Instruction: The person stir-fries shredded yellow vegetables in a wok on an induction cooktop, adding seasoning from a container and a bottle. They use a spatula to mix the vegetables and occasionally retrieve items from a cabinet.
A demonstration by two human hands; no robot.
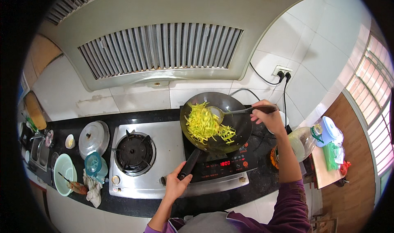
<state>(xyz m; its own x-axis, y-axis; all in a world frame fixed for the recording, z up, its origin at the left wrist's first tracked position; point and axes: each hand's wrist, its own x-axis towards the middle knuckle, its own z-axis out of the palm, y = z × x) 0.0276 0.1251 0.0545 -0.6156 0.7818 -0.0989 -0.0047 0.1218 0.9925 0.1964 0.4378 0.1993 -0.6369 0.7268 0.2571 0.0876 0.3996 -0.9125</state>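
Observation:
My left hand [178, 181] grips the black handle [190, 165] of a dark wok [238, 122]. The wok sits tilted over a black induction cooker [215, 168] with a lit red display. Shredded yellow-green vegetable [201, 123] is heaped in the left half of the wok, slightly blurred. A smaller clump lies lower right of the heap. In my right hand [267, 117] is the dark-handled end of a metal ladle [235, 111]. Its bowl meets the upper right side of the heap.
Left of the wok is a steel gas stove [167, 134] with a black burner [132, 151]. Farther left are a metal lid [90, 137], a teal-lidded jug [96, 165], a cloth [92, 188] and a green basin [63, 171]. A large plastic bottle [300, 142] stands right. The range hood [160, 14] hangs above.

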